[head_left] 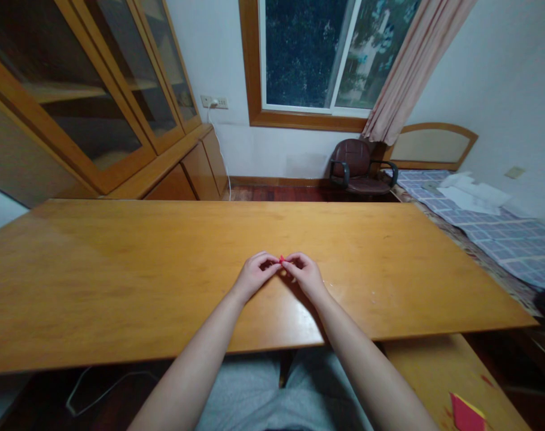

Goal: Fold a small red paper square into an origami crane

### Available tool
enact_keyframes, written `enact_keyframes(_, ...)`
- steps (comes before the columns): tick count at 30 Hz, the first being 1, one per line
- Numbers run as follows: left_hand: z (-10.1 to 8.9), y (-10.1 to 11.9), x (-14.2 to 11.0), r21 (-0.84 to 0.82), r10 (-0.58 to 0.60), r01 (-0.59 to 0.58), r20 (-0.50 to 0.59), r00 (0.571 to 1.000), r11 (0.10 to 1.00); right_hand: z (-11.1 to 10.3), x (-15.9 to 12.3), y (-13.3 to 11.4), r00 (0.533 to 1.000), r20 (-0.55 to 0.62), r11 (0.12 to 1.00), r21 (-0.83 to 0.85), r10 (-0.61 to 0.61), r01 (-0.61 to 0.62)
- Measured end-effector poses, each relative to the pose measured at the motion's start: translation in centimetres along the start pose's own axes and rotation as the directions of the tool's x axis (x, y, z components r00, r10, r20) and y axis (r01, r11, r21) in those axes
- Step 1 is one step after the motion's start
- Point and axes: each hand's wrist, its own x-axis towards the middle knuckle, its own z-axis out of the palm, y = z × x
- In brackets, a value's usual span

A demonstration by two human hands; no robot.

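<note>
My left hand (255, 273) and my right hand (304, 273) meet at the middle of a wooden table (119, 269). Both rest on the tabletop with fingers curled and pinched together. Between the fingertips sits a tiny red piece (282, 259), most of it hidden by the fingers, so I cannot make out its shape. Both hands grip it from opposite sides.
A red and yellow paper (466, 412) lies on a lower wooden surface at the bottom right. A glass-door cabinet (97, 102) stands at the left, a dark chair (359, 167) under the window, and a bed (492, 227) with white papers at the right.
</note>
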Motion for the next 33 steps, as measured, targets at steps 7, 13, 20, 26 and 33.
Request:
enact_keyframes(7,0.0,0.2,0.0,-0.002,-0.018,0.018,-0.006,1.0,1.0,0.0,0.0,0.2,1.0,0.021,1.0,0.0,-0.01,0.01)
enact_keyframes(13,0.0,0.3,0.0,-0.026,-0.063,0.062,-0.046,0.997,0.998,-0.2,-0.1,0.2,0.999,0.039,0.999,0.028,-0.022,0.021)
enact_keyframes(20,0.2,-0.6,0.2,-0.164,-0.138,0.12,-0.099,0.985,0.979,-0.1,0.1,0.7,0.998,0.054,0.997,-0.067,-0.041,0.044)
enact_keyframes(26,0.3,-0.7,0.2,-0.189,-0.139,0.122,-0.077,0.987,0.974,0.0,0.0,0.6,0.993,0.091,0.985,-0.152,-0.071,0.084)
enact_keyframes(33,0.3,-0.6,0.2,-0.199,-0.124,0.115,-0.034,0.992,0.973,-0.4,0.0,0.2,0.993,0.083,0.985,-0.14,-0.086,0.097)
